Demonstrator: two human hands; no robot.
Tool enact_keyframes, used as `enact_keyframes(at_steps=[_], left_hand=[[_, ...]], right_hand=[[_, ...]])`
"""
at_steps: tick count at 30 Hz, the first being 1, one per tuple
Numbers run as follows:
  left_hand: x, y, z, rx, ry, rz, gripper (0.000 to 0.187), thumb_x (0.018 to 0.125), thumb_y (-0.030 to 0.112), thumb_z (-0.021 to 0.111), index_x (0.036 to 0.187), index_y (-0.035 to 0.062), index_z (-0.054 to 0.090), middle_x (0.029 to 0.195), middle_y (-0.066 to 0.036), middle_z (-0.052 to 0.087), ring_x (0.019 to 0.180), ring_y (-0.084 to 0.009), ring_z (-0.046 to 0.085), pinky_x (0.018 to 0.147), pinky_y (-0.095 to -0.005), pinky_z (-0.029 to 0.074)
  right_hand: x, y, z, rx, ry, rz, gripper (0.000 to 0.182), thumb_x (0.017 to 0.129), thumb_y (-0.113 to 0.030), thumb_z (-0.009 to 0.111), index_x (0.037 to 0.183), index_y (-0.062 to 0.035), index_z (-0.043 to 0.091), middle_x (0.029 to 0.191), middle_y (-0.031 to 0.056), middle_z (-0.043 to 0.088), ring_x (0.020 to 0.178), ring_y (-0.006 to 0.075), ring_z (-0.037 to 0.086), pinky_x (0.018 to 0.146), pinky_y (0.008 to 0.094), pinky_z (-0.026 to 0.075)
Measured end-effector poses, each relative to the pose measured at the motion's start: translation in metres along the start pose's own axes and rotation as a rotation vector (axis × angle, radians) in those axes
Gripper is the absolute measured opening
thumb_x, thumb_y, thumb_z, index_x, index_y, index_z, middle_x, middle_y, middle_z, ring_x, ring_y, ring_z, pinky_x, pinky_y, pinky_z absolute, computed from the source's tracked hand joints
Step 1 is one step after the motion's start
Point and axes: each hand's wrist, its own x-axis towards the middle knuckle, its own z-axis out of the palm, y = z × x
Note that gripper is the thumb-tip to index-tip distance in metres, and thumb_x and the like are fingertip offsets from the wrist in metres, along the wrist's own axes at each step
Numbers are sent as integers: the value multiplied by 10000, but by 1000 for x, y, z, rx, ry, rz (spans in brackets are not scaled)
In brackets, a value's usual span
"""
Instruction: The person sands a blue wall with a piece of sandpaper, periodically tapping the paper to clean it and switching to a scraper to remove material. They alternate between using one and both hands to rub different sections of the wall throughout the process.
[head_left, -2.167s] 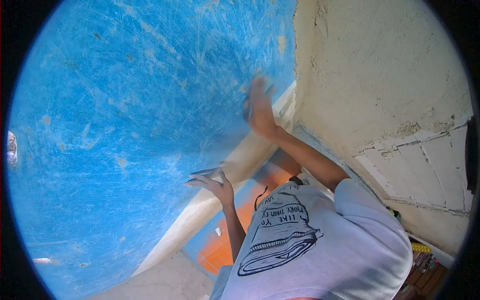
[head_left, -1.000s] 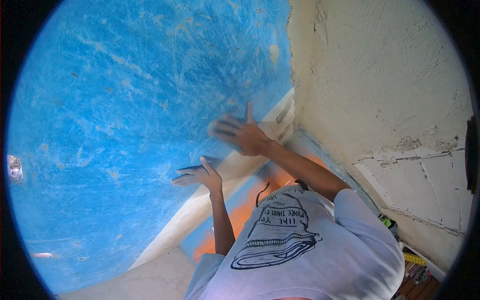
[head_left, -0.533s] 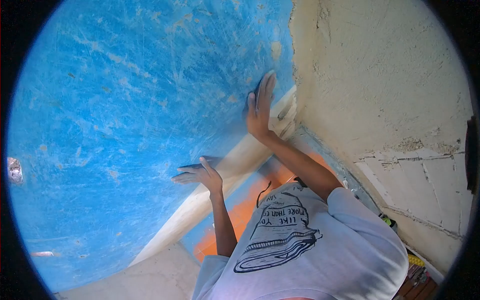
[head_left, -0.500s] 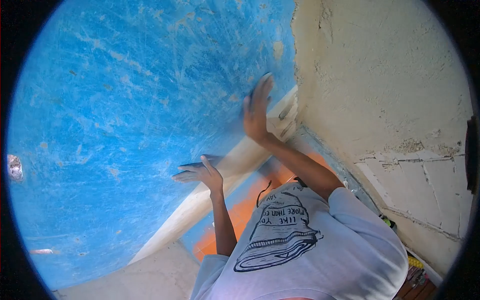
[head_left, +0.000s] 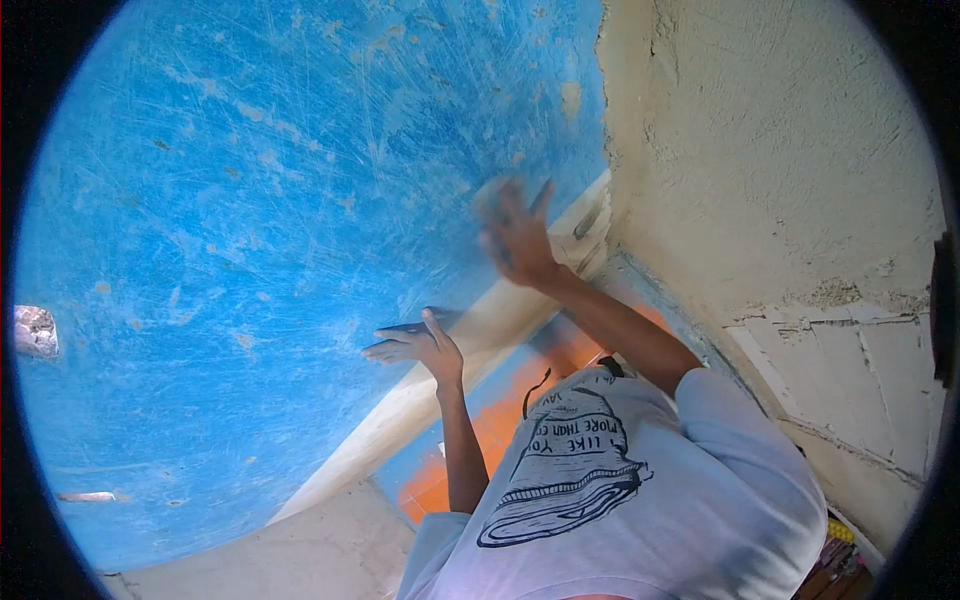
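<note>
Against the scratched blue wall, the right hand has slid back down, blurred, fingers spread, holding nothing visible, while the left hand stays pressed flat and empty.

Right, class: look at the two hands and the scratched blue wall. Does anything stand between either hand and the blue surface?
Nothing visible does. The left hand lies flat on the blue wall, fingers spread. The right hand is blurred, open against the same wall near the cream plaster corner; whether it holds anything underneath cannot be told.

Head view (close) down blue wall
</note>
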Motion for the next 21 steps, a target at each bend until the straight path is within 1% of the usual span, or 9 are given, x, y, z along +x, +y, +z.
enact_keyframes(at_steps=[4,6,8,10,13,15,17,19,21], left_hand=[[-4,2,-2,3,-27,-11,1058,1028,623,410,1547,-27,-244,1491,-421,-380,1390,-570,-377,1067,-738,-183],[-5,0,-2,9,-17,-1,1057,1027,624,412,1550,-26,-238,1494,-418,-378,1390,-573,-374,1067,-744,-176],[-4,0,0,14,-17,6,1056,1027,624,413,1552,-23,-236,1497,-414,-378,1390,-573,-375,1069,-745,-173],[-6,-1,-2,24,-25,-1,1053,1027,621,413,1553,-18,-238,1499,-408,-380,1390,-569,-378,1071,-742,-175],[-5,1,-2,7,-40,-56,1067,1014,660,397,1556,6,-249,1516,-372,-394,1413,-538,-367,1092,-722,-173],[-5,-1,3,8,-4,-27,1061,1015,665,384,1556,7,-249,1517,-366,-397,1414,-537,-367,1094,-721,-174],[-4,-1,3,-5,-4,-24,1058,1015,670,374,1556,7,-249,1518,-362,-398,1414,-537,-367,1097,-718,-173],[-6,5,-4,-29,-35,-63,1058,1014,674,366,1555,6,-250,1519,-360,-399,1414,-538,-366,1102,-713,-172],[-7,4,-4,-20,-54,-62,1063,1012,679,369,1556,6,-248,1521,-361,-395,1415,-544,-359,1108,-707,-169]], right_hand=[[-9,-4,41,104,405,174,616,1041,-292,482,1593,-94,292,1636,275,221,1533,462,151,1079,828,0],[12,-36,-37,12,-510,-70,601,1056,-265,434,1571,5,282,1638,326,139,1544,469,63,1107,789,-11],[13,-27,-43,-51,-562,-98,611,1060,-265,422,1565,46,274,1642,345,97,1550,470,23,1108,784,-17],[-6,21,17,-69,238,81,638,1052,-293,445,1575,29,270,1649,331,96,1551,465,31,1082,814,-17],[-3,2,17,14,273,17,675,1043,-303,469,1571,56,251,1647,335,94,1551,465,22,1086,811,-19],[15,-29,-43,-52,-527,-148,677,1042,-292,474,1567,69,247,1643,345,94,1551,466,23,1089,806,-14],[16,-23,-43,-52,-509,-108,674,1042,-289,478,1560,79,254,1638,353,100,1550,469,28,1094,799,-10],[-1,20,9,12,319,112,667,1043,-294,482,1550,85,273,1633,360,111,1547,474,39,1102,791,-7],[0,9,15,24,281,74,674,1044,-305,491,1547,89,276,1631,362,114,1546,476,41,1103,788,-4]])
